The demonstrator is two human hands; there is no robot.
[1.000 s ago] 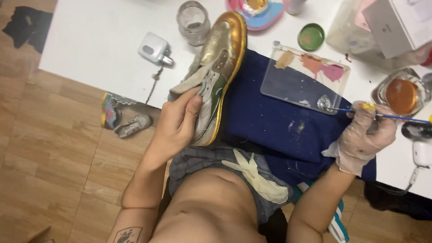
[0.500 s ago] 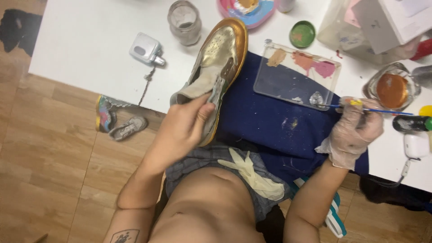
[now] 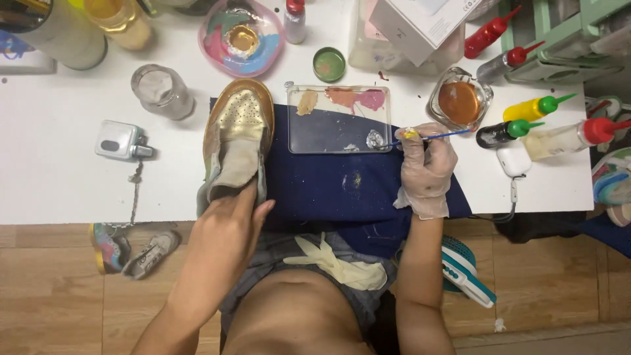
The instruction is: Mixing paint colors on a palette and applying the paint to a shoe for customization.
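A gold-painted sneaker (image 3: 237, 128) lies toe-away on a dark blue cloth (image 3: 342, 187) at the table's front edge. My bare left hand (image 3: 227, 220) reaches into its opening and holds it by the heel. My right hand (image 3: 426, 167), in a clear glove, grips a thin blue paintbrush (image 3: 434, 136). The brush tip rests at a silver blob on the clear rectangular palette (image 3: 338, 119), which also carries tan, orange and pink paint patches.
A glass dish of orange-brown liquid (image 3: 459, 102), a green lid (image 3: 328, 64), a glass jar (image 3: 160, 91), a pink mixing dish (image 3: 242, 36), squeeze bottles (image 3: 536, 108) and a small grey device (image 3: 119, 140) stand on the white table (image 3: 59, 184). A loose glove (image 3: 338, 263) lies on my lap. Shoes (image 3: 131, 250) sit on the wooden floor.
The view has shifted toward the table. My left hand slid deeper into the shoe, which now lies straighter. My right hand brought the brush tip to the silver paint on the palette.
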